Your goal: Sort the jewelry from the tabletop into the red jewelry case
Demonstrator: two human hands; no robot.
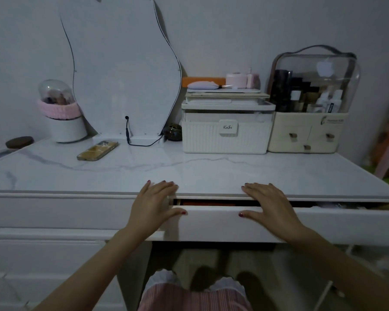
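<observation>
Both hands, left hand [154,204] and right hand [268,204], are lying flat with fingers spread, each grip holding nothing, across the table [189,173] edge and drawer [211,223] front. Something red-orange [208,202] is showing inside, perhaps the case; no jewelry visible. Fingers risk pinching if the drawer slides shut.

Both forearms are bare, without sleeves; the nails [184,212] wear dark red polish. Pink striped shorts [193,297] have white ruffled hems
</observation>
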